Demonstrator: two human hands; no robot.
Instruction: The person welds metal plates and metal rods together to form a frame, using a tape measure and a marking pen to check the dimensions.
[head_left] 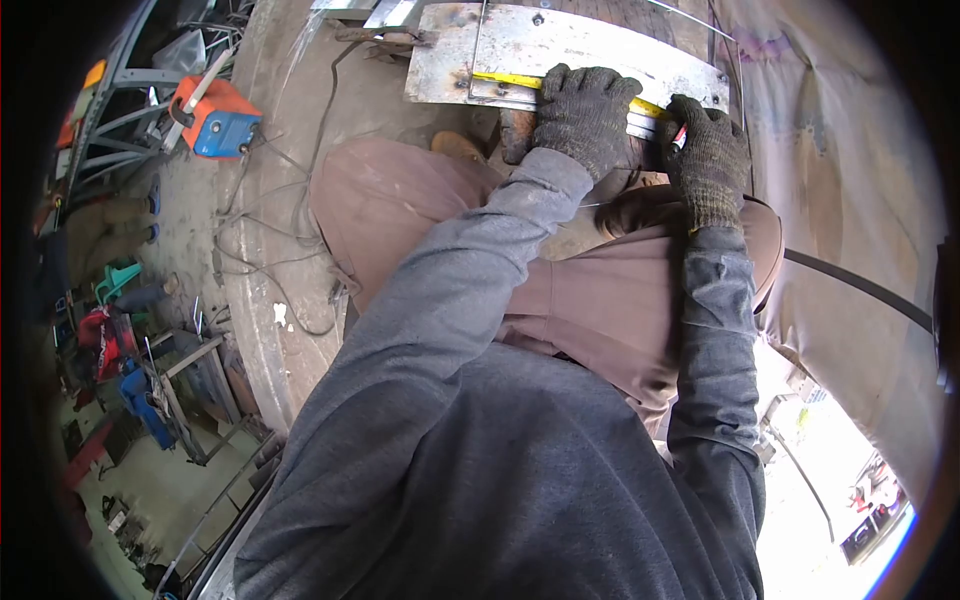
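Observation:
A yellow tape measure strip [507, 79] lies along the lower edge of a pale metal plate [560, 38] with holes in it. My left hand [588, 112], in a dark knitted glove, presses over the strip and the plate's edge, its fingers bent and close together. At the plate's right end is my right hand [708, 155], also gloved, with its fingers curled round a red and white marker [680, 138]. The strip runs between the two hands. What lies beneath my left palm is hidden.
An orange and blue machine [222, 118] stands at the left, with cables [265, 256] on the floor beside it. Metal racks [125, 90] are at the far left. A person's legs [110, 228] show there. A hanging sheet [840, 180] is on the right.

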